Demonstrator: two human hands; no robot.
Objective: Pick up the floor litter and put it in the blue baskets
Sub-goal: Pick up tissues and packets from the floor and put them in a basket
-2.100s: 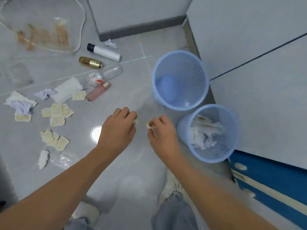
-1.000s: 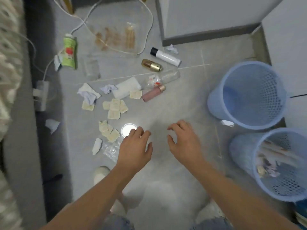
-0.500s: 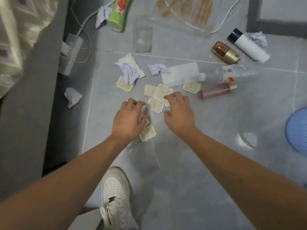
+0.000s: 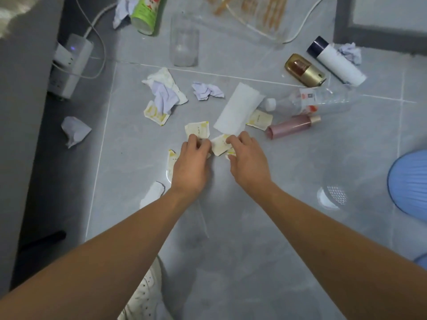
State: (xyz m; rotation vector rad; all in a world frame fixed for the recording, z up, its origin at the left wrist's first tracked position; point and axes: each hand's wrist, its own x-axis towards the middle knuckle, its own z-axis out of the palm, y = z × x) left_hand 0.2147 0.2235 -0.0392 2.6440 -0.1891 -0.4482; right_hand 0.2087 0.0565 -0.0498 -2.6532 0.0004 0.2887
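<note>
Both hands work low over the grey floor tiles [image 4: 265, 227], fingers curled down onto small yellow-printed sachets. The left hand [image 4: 191, 167] has its fingertips bent onto a sachet hidden mostly beneath them; it seems to pinch it, though the knuckles cover the contact. The right hand [image 4: 248, 162] curls fingers and thumb round the torn sachet [image 4: 220, 145] lying between the two hands, its long axis running slantwise from the left hand's fingertips up toward the right hand's.

Taking that torn sachet as the landmark: just beyond it lies another flat sachet [image 4: 198, 130], square to the view; farther beyond and to the right a white paper strip [image 4: 238, 109] points diagonally away, with one more sachet [image 4: 260, 120] tucked at its right edge. Right of that, a pink bottle [image 4: 292, 126] and a clear bottle [image 4: 318, 101] lie on their sides, both long axes roughly left to right. Beyond and left sit crumpled tissues [image 4: 165, 93] over a sachet. Nearer and left, a sachet [image 4: 172, 165] shows at the left hand's edge.

Open floor spreads to the right of the landmark as far as the blue basket [image 4: 409, 183], cut by the frame edge. Far left, a dark strip borders the tiles, holding a power strip [image 4: 69, 65].
</note>
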